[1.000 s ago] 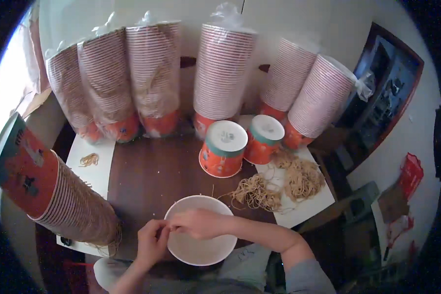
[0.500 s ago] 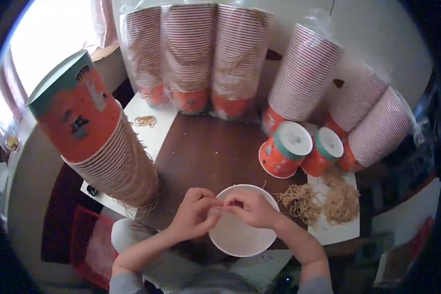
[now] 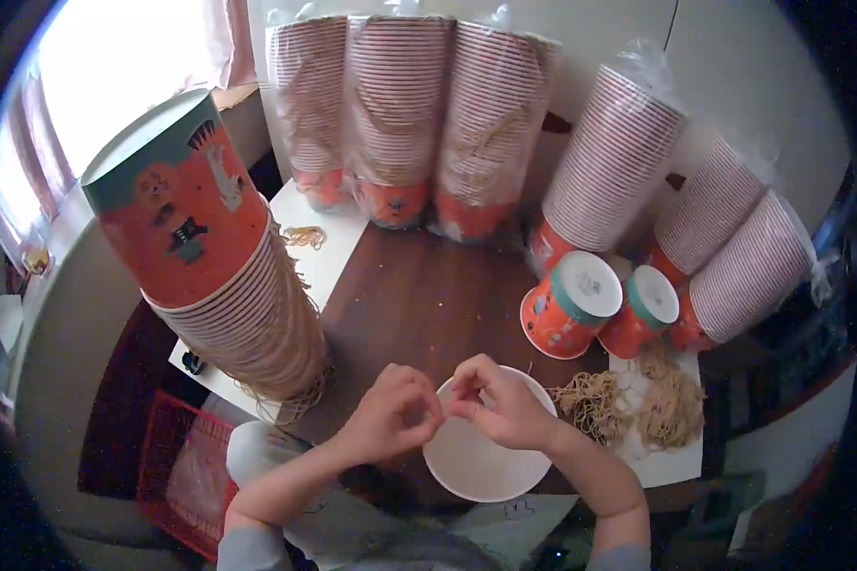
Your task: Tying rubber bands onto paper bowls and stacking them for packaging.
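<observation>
Over the rim of a white paper tub point(image 3: 486, 471) my left hand point(image 3: 395, 411) and my right hand point(image 3: 507, 407) meet, thumbs and forefingers pinched close together. Whatever lies between the fingertips is too small to make out. The tub stands upright near the table's front edge, its white inside showing. Just right of it, two tangled heaps of tan string point(image 3: 595, 407) lie on a white sheet point(image 3: 671, 466). To the left leans a tall stack of nested paper tubs point(image 3: 233, 305), its top one orange and green and upside down, with many tan strings hanging down its side.
Plastic-wrapped stacks of paper tubs point(image 3: 395, 109) line the back and right of the brown table point(image 3: 390, 295). Two upturned orange tubs point(image 3: 567, 309) stand in front of the right-hand stacks. A small string bundle point(image 3: 305, 236) lies at the back left; a red basket point(image 3: 167, 476) is below left.
The whole view has shifted, so things sit slightly farther right and lower. My hands stay over the tub, and their fingers have changed position, the right fingers lifting a little.
</observation>
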### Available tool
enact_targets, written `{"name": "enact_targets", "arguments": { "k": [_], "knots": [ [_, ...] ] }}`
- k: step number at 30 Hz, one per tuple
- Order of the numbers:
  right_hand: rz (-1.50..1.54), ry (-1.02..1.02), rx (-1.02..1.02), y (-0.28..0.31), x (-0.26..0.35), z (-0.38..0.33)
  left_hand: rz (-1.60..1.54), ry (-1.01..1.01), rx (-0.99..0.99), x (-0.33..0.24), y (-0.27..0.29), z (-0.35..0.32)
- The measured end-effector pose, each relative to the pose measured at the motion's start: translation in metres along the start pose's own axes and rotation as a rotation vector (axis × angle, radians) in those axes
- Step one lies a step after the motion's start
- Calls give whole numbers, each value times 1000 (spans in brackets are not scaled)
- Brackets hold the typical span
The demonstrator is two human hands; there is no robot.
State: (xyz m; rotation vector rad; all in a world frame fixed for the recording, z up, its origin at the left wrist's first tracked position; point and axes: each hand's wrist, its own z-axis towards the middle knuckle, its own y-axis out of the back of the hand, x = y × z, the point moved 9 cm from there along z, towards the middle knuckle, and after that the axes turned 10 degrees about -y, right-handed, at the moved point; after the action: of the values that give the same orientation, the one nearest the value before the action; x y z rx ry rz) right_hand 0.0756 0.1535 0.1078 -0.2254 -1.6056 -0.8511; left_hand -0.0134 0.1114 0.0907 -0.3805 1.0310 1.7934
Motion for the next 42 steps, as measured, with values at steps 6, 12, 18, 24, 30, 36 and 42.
{"name": "enact_targets", "arguments": {
  "k": [6,12,18,24,30,36,42],
  "knots": [
    [203,-37,2,5,-5,9,-91,48,88,9,7,3],
    [369,29,-75,14,3,9,-154,48,124,26,-2,-5],
    [277,93,-37,11,5,10,-286,141,199,36,-9,-9],
    [212,89,-55,11,14,13,-331,180,196,26,-2,-6],
    [169,47,-53,9,13,13,-275,109,156,27,0,-7],
    [168,59,-44,6,14,16,-236,257,188,38,-1,-11],
    [216,161,-81,9,14,14,-378,383,197,50,-9,-18]
  ]
}}
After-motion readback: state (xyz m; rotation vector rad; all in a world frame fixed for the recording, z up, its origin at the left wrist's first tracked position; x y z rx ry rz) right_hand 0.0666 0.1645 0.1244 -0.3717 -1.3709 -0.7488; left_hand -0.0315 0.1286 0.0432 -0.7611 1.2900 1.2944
